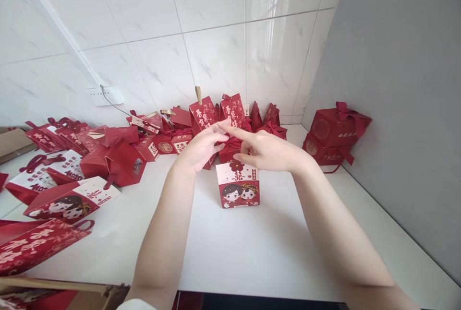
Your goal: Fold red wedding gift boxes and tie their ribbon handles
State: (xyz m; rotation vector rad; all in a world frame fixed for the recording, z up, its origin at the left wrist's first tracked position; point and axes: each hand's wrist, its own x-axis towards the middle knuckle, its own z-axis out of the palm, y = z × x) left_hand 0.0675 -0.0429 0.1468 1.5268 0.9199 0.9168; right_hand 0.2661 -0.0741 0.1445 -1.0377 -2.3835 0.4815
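Observation:
A small red and white box (240, 194) with two cartoon figures stands upright on the white table (230, 247), a dark red bow at its top. Above and behind its left side is my left hand (205, 146), fingers stretched toward the right. My right hand (268, 149) hovers over the box's right side, index finger extended and the other fingers loosely curled. The fingertips of both hands meet or overlap in view above the bow; whether they touch I cannot tell. Nothing shows in either hand.
Several red gift boxes (203, 113) line the tiled wall. Flattened and folded red boxes (68, 199) cover the left side. Two stacked red boxes (333, 127) stand by the grey panel (396, 108) at right. An open cardboard box (97, 295) sits at the lower left.

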